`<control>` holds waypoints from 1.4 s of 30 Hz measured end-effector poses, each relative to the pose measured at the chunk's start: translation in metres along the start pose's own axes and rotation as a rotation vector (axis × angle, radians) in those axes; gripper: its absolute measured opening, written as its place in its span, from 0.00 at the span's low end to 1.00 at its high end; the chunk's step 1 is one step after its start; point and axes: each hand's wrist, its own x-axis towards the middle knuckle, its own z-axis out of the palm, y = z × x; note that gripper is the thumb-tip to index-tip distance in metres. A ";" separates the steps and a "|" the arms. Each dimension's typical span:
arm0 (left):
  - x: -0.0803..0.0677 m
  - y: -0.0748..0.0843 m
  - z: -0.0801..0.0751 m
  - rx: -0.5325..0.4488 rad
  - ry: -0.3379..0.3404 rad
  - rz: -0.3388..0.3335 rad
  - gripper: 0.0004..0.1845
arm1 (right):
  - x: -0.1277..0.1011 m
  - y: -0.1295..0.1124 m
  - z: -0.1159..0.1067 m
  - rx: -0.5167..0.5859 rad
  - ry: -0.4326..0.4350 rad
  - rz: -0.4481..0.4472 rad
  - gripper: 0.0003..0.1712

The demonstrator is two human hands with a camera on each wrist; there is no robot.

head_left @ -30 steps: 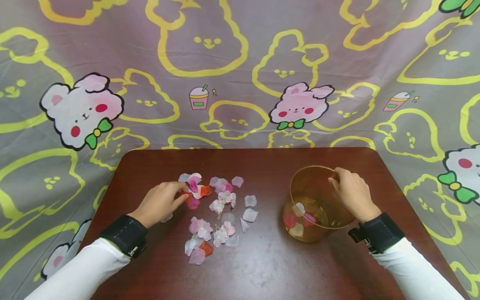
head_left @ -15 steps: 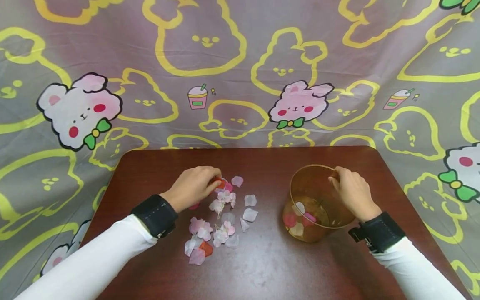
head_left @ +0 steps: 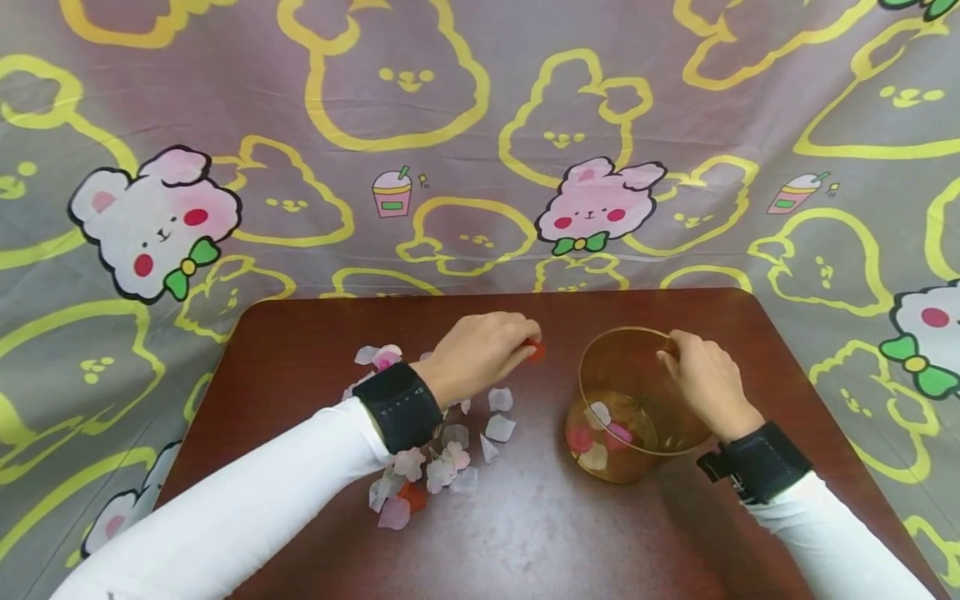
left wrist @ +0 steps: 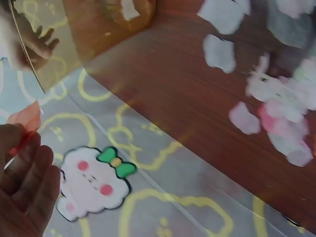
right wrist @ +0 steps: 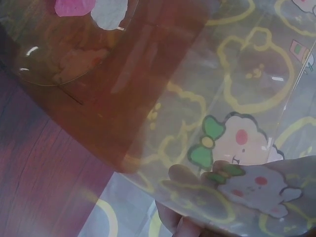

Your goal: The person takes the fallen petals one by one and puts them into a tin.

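My left hand (head_left: 480, 354) is above the back of the table, left of the amber see-through container (head_left: 617, 477), and pinches a red-orange petal (head_left: 536, 351) at its fingertips. In the left wrist view the same petal (left wrist: 27, 117) sticks up from between thumb and fingers. My right hand (head_left: 708, 385) grips the container's rim on its right side, thumb inside. Through the clear wall (right wrist: 133, 98) in the right wrist view, part of that hand shows. Several pink, red and pale petals (head_left: 618, 435) lie in the container's bottom.
Loose white petals (head_left: 500, 429) and pale pink artificial blossoms (head_left: 442, 468) lie on the brown table (head_left: 525, 533), left of the container. An orange petal (head_left: 412, 497) lies at the front of this group. A patterned cloth (head_left: 465, 100) hangs behind the table.
From the petals at the left, my left hand has moved right towards the container with the red-orange petal. My right hand and the container have stayed in place.
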 end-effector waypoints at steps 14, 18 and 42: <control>0.036 0.060 0.026 0.201 -0.042 0.255 0.07 | 0.000 0.000 0.000 -0.005 -0.005 0.002 0.08; 0.039 0.071 0.033 0.212 -0.102 0.266 0.08 | 0.001 -0.001 0.000 -0.004 -0.004 -0.001 0.08; 0.029 0.052 0.030 0.168 -0.067 0.171 0.14 | 0.000 -0.001 0.000 -0.015 -0.003 0.008 0.08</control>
